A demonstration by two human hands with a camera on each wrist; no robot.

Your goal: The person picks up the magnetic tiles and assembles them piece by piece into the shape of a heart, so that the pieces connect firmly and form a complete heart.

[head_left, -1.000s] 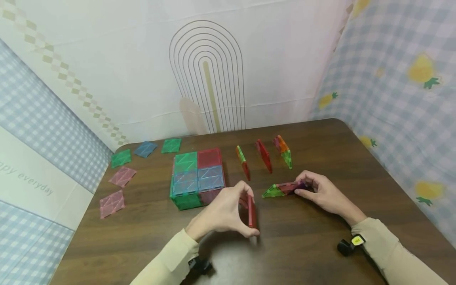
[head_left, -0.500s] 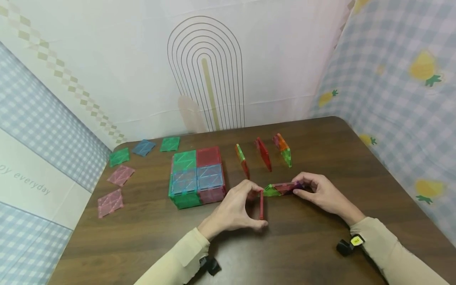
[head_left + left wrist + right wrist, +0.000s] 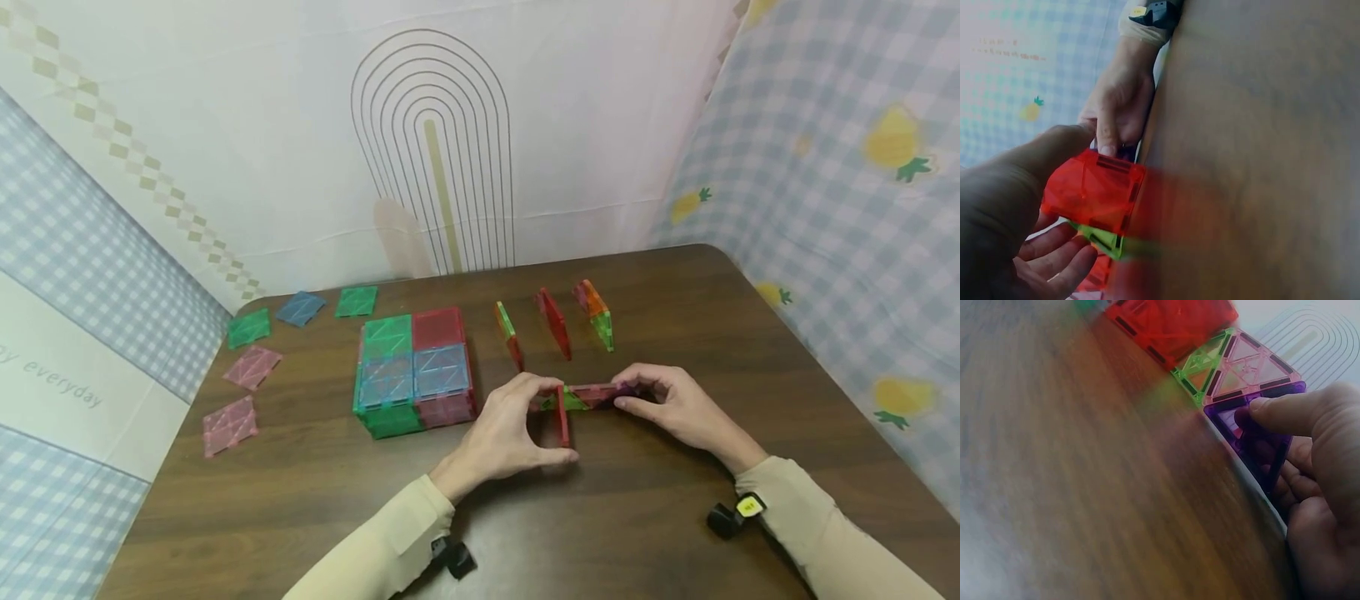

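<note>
My left hand (image 3: 504, 433) holds a red square magnetic tile (image 3: 562, 418) on edge, its thumb at the near side and the fingers at the far side. My right hand (image 3: 671, 402) pinches a purple triangular tile (image 3: 1269, 444) between thumb and fingers. Joined to it in an upright row are a pink triangular tile (image 3: 1254, 365) and a green triangular tile (image 3: 1196, 369). The red tile stands across the green end of this row; whether the two touch is unclear. In the left wrist view, the red tile partly hides the row.
Left of the hands stands a box-like block (image 3: 390, 419) of green, red and blue tiles. Behind them are a green-and-red upright piece (image 3: 508, 335), a red one (image 3: 553, 323) and an orange-and-green one (image 3: 596, 315). Several loose tiles, including a pink one (image 3: 230, 426), lie at the table's left.
My left hand has moved right with the red square tile, bringing it to the green end of the row. My right hand has stayed nearly still on the purple tile.
</note>
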